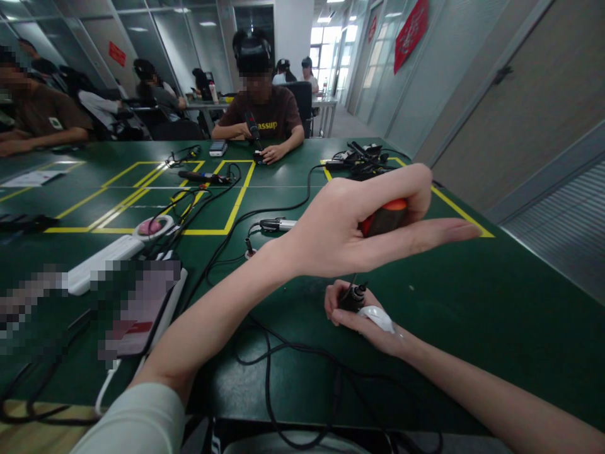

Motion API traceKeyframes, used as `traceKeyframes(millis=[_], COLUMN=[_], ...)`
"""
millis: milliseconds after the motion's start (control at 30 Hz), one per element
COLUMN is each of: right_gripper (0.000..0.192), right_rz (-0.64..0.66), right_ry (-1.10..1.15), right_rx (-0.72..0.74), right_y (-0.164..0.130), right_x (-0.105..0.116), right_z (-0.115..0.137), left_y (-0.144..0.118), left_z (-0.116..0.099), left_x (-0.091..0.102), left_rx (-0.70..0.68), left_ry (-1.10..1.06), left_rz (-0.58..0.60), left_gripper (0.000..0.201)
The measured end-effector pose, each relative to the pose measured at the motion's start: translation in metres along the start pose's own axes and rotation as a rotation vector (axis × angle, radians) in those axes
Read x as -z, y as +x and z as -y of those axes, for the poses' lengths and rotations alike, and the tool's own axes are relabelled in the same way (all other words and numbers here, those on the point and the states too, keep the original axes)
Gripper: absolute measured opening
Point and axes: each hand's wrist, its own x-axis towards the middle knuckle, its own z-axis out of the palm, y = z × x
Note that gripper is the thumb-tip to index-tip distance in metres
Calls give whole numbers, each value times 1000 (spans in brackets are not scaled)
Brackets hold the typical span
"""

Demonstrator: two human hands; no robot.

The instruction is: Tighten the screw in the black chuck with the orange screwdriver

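My left hand (350,224) reaches across the middle of the view, its fingers wrapped round an orange-and-black screwdriver handle (385,221). A thin dark shaft runs down from below that hand toward my right hand. Lower and farther right, my right hand (363,315) is closed on a small black ribbed cylindrical part (353,297), whose narrow tip points up and to the right. The shaft's end lies at or beside this part; I cannot tell whether they touch. A white patch (378,318) lies along the thumb side of my right hand.
A silver-and-black pen-shaped tool (278,224) lies behind my left wrist. Black cables (283,345) loop over the green table (472,302). Left are a phone (149,302) and white power strip (101,265). A black cable pile (362,154) sits farther back; a person (259,110) works opposite.
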Motion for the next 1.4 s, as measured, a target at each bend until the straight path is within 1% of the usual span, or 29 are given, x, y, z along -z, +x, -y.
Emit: traceKeyframes(millis=[67,133,367,467,700,833,1033,1167,1267,1333,1400], right_gripper=[45,45,46,46,46,44,43,41,41,42,41], right_rz=[-10,-8,-5,-10,-5,-11,20,18,34,32,34], right_ry=[-3,-5,28,36,29,27,38,47,66,77,97], right_rx=[10,17,5,-7,6,35,76,105,113,126,140], right_y=[0,0,0,0,0,1,0,0,0,0,0], right_x=[0,0,-1,-2,-2,-2,3,9,13,16,19], right_z=[-1,0,0,0,1,-1,6,12,15,16,17], left_y=[1,1,2,2,2,2,3,3,4,4,4], left_z=[0,0,-2,-3,-1,1,2,4,3,1,-3], left_x=[-1,-1,0,-1,-2,-2,-1,-2,-1,0,2], left_rx=[-23,-28,-32,6,40,41,-19,-27,-46,-16,54], left_ry=[-50,-95,-151,-179,-102,-117,-186,-179,-200,-196,-168], left_rz=[-46,-64,-65,-65,-87,-88,-112,-96,-108,-88,-40], left_gripper=[55,54,47,48,56,54,47,45,43,40,38])
